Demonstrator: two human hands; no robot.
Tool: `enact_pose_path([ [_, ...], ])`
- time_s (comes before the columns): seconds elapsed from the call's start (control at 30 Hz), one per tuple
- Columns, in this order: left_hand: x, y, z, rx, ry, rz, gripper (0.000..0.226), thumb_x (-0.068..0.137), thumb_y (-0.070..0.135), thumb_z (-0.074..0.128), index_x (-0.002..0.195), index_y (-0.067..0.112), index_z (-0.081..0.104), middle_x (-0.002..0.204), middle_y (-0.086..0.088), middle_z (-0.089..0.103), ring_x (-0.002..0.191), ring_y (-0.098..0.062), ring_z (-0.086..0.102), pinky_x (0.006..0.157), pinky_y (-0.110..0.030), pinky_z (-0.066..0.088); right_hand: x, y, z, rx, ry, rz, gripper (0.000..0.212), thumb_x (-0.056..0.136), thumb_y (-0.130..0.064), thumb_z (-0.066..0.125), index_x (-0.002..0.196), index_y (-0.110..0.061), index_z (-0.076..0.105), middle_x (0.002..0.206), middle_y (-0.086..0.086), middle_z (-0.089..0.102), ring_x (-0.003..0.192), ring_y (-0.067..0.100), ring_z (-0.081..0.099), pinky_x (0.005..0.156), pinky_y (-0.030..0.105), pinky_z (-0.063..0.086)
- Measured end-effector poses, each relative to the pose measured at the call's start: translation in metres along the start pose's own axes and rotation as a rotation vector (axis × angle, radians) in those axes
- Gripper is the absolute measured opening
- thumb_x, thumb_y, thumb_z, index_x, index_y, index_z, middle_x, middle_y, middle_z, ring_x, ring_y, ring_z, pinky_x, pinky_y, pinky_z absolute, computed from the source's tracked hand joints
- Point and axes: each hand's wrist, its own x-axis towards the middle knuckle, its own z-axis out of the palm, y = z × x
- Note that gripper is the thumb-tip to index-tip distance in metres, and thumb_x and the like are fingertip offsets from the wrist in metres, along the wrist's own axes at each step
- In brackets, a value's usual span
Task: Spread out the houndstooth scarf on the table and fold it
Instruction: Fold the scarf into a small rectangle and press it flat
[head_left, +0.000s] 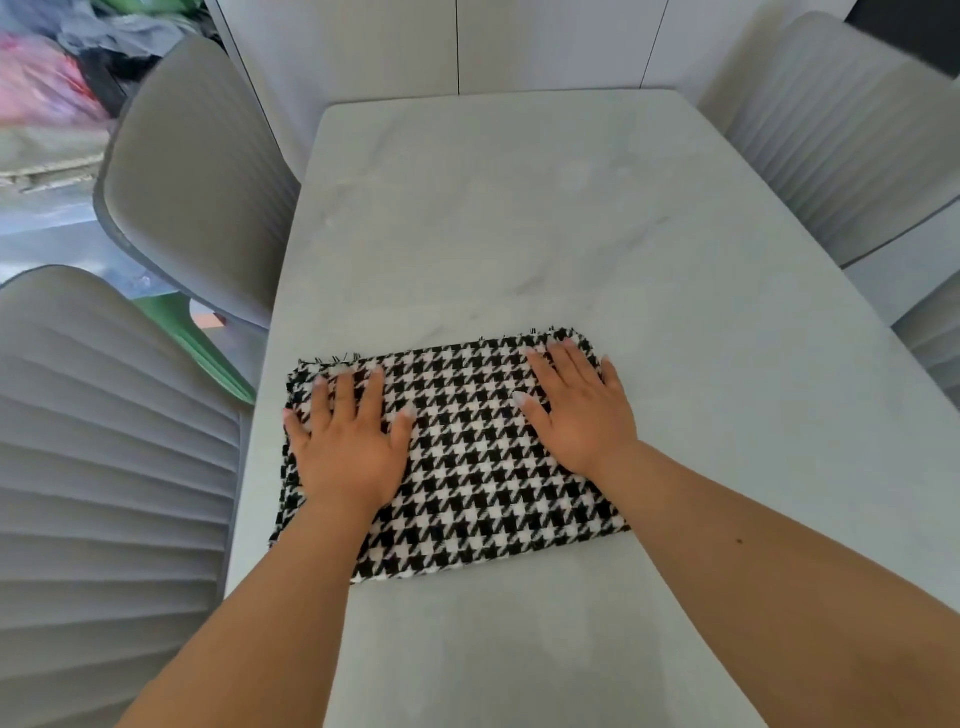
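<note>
The black-and-white houndstooth scarf (467, 457) lies on the pale marble table (519, 208) as a compact folded rectangle, near the table's left edge. Frayed fringe shows along its far edge. My left hand (348, 447) presses flat on the scarf's left part with the fingers straight and spread. Over on the right part, toward the far corner, my right hand (576, 410) lies flat, palm down, fingers straight. Neither hand grips the cloth.
Grey ribbed chairs stand at the left (104, 467), back left (197, 182) and right (841, 135) of the table. A green stool (208, 343) shows between the left chairs. Piled bags and clothes (52, 93) lie at the far left.
</note>
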Motion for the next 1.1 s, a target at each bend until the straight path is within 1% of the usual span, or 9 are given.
enact_pose_path([
  [0.13, 0.005, -0.009, 0.000, -0.080, -0.016, -0.114, 0.065, 0.094, 0.062, 0.012, 0.152, 0.037, -0.002, 0.163, 0.001, -0.003, 0.149, -0.024, -0.008, 0.118, -0.056, 0.004, 0.001, 0.001, 0.000, 0.034, -0.019, 0.031, 0.066, 0.094, -0.061, 0.007, 0.153, -0.032, -0.004, 0.162, -0.004, -0.005, 0.147, 0.012, -0.014, 0.120, 0.044, -0.003],
  [0.4, -0.001, -0.014, -0.008, -0.202, -0.019, -0.119, 0.061, 0.097, 0.056, 0.021, 0.153, 0.037, 0.005, 0.163, 0.000, -0.001, 0.149, -0.026, -0.003, 0.119, -0.051, 0.009, 0.001, -0.002, -0.015, 0.029, -0.113, 0.063, 0.068, 0.095, -0.062, 0.013, 0.153, -0.030, -0.005, 0.161, 0.000, -0.012, 0.147, 0.017, -0.016, 0.120, 0.046, 0.003],
  [0.5, -0.019, -0.016, -0.015, -0.220, 0.034, -0.227, 0.063, 0.098, 0.050, 0.029, 0.154, 0.029, 0.009, 0.160, -0.012, 0.011, 0.145, -0.036, 0.011, 0.115, -0.053, 0.020, -0.021, -0.006, -0.017, 0.070, 0.014, 0.197, 0.067, 0.096, -0.056, 0.024, 0.153, -0.028, 0.001, 0.160, 0.010, 0.002, 0.147, 0.028, 0.002, 0.117, 0.046, 0.016],
  [0.57, -0.034, -0.014, -0.020, -0.214, 0.048, -0.361, 0.067, 0.097, 0.048, 0.033, 0.152, 0.016, 0.012, 0.149, -0.024, 0.029, 0.134, -0.042, 0.029, 0.104, -0.054, 0.033, -0.038, -0.008, -0.013, 0.078, 0.053, 0.290, 0.065, 0.097, -0.054, 0.026, 0.153, -0.031, 0.004, 0.151, 0.015, 0.023, 0.137, 0.031, 0.024, 0.107, 0.043, 0.032],
  [0.63, -0.050, -0.010, -0.021, -0.232, 0.022, -0.445, 0.070, 0.096, 0.050, 0.034, 0.147, 0.006, 0.019, 0.139, -0.028, 0.039, 0.125, -0.043, 0.039, 0.097, -0.052, 0.039, -0.052, -0.009, -0.008, 0.114, 0.029, 0.350, 0.064, 0.096, -0.057, 0.025, 0.152, -0.035, 0.003, 0.138, 0.016, 0.036, 0.125, 0.031, 0.036, 0.096, 0.041, 0.040],
  [0.73, -0.071, -0.008, -0.014, -0.309, -0.006, -0.515, 0.067, 0.094, 0.054, 0.038, 0.131, -0.002, 0.034, 0.126, -0.027, 0.049, 0.114, -0.043, 0.048, 0.087, -0.049, 0.044, -0.068, -0.008, -0.004, 0.198, 0.012, 0.408, 0.067, 0.093, -0.063, 0.026, 0.151, -0.040, -0.001, 0.126, 0.016, 0.043, 0.114, 0.031, 0.043, 0.088, 0.040, 0.045],
  [0.87, -0.097, -0.007, -0.015, -0.396, -0.037, -0.596, 0.065, 0.092, 0.056, 0.041, 0.120, -0.003, 0.040, 0.115, -0.025, 0.056, 0.103, -0.042, 0.057, 0.070, -0.043, 0.042, -0.095, -0.004, -0.001, 0.290, -0.009, 0.464, 0.072, 0.089, -0.070, 0.028, 0.149, -0.046, -0.002, 0.122, 0.015, 0.046, 0.106, 0.031, 0.052, 0.082, 0.039, 0.049],
  [1.0, -0.118, -0.008, -0.019, -0.430, -0.106, -0.670, 0.072, 0.091, 0.061, 0.037, 0.127, -0.002, 0.036, 0.109, -0.021, 0.061, 0.091, -0.035, 0.057, 0.068, -0.039, 0.040, -0.127, 0.000, -0.002, 0.342, -0.038, 0.513, 0.072, 0.085, -0.075, 0.026, 0.147, -0.051, -0.003, 0.125, 0.013, 0.048, 0.104, 0.031, 0.056, 0.078, 0.036, 0.048],
  [1.1, -0.129, -0.014, -0.017, -0.470, -0.158, -0.695, 0.078, 0.090, 0.064, 0.036, 0.132, -0.002, 0.038, 0.096, -0.015, 0.061, 0.083, -0.031, 0.057, 0.070, -0.038, 0.043, -0.150, 0.006, 0.000, 0.383, -0.050, 0.491, 0.072, 0.086, -0.075, 0.026, 0.147, -0.050, -0.003, 0.124, 0.012, 0.051, 0.102, 0.028, 0.059, 0.078, 0.034, 0.049],
])
